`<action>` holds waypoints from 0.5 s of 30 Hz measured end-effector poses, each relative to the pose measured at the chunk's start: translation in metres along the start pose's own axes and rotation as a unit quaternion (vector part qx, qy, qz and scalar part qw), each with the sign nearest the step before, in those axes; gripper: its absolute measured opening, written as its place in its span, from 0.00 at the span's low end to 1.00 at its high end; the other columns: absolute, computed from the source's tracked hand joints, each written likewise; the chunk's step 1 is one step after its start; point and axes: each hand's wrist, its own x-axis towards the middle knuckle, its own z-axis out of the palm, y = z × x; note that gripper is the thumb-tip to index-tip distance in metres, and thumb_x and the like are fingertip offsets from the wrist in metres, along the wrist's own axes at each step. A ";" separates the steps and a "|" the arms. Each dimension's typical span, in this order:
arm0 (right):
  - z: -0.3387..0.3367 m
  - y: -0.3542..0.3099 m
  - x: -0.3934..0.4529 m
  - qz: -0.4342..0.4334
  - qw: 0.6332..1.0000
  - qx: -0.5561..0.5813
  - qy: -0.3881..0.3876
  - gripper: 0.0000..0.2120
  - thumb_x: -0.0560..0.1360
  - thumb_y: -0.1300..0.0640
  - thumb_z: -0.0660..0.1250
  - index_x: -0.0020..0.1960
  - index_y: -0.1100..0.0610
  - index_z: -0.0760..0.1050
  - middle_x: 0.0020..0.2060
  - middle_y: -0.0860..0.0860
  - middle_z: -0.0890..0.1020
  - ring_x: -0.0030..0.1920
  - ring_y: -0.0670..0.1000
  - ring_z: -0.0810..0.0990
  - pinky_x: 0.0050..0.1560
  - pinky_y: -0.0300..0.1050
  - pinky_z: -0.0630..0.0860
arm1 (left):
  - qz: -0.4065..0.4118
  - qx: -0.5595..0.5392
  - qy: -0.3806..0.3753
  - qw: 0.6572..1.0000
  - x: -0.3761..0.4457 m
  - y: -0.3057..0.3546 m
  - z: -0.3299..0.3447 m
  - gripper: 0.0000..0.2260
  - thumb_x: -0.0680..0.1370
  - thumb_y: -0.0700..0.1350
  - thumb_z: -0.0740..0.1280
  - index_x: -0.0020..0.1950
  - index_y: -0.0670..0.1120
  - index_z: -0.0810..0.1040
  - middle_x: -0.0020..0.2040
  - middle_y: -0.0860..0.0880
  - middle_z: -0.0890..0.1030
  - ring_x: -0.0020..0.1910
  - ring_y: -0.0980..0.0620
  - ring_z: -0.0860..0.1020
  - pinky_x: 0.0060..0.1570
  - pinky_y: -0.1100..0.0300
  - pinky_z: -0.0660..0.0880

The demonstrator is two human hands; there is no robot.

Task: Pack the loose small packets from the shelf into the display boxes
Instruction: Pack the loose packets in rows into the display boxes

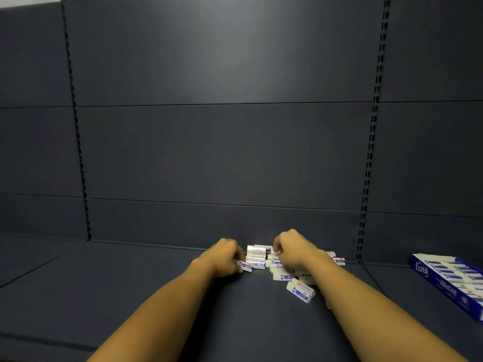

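Both hands point(264, 253) curl around small packets point(281, 267) on shelf.

The left hand point(225, 257) pinches one packet point(245, 265) just left of the packet pile point(277, 265); the right hand point(292, 250) rests curled on that pile (fingers hidden); a display box point(449, 279) sits well right.

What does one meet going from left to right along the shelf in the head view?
left hand gripping a packet → stacked packets → right hand over the loose packets → display box with packets in it, at the far right edge.
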 end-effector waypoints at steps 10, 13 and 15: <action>0.027 -0.035 0.025 -0.060 0.998 0.007 -0.031 0.10 0.73 0.60 0.75 0.53 0.56 0.81 0.51 0.53 0.81 0.51 0.56 0.82 0.54 0.50 0.81 | -0.022 0.050 -0.005 0.998 -0.018 -0.024 -0.023 0.09 0.73 0.46 0.71 0.52 0.51 0.84 0.51 0.52 0.80 0.47 0.52 0.80 0.49 0.51 0.82; 0.031 -0.040 0.031 -0.061 0.997 -0.013 -0.048 0.10 0.72 0.58 0.77 0.51 0.56 0.79 0.52 0.53 0.80 0.51 0.56 0.81 0.52 0.49 0.80 | -0.023 0.050 0.016 0.998 -0.024 -0.035 -0.028 0.09 0.74 0.45 0.71 0.54 0.49 0.85 0.52 0.52 0.78 0.48 0.52 0.79 0.50 0.54 0.81; 0.031 -0.042 0.035 -0.061 0.996 -0.021 -0.056 0.11 0.71 0.59 0.78 0.47 0.54 0.77 0.49 0.52 0.79 0.47 0.54 0.79 0.47 0.47 0.77 | -0.024 0.049 0.031 0.998 -0.028 -0.042 -0.030 0.09 0.75 0.44 0.71 0.55 0.47 0.85 0.52 0.53 0.76 0.49 0.51 0.78 0.50 0.55 0.80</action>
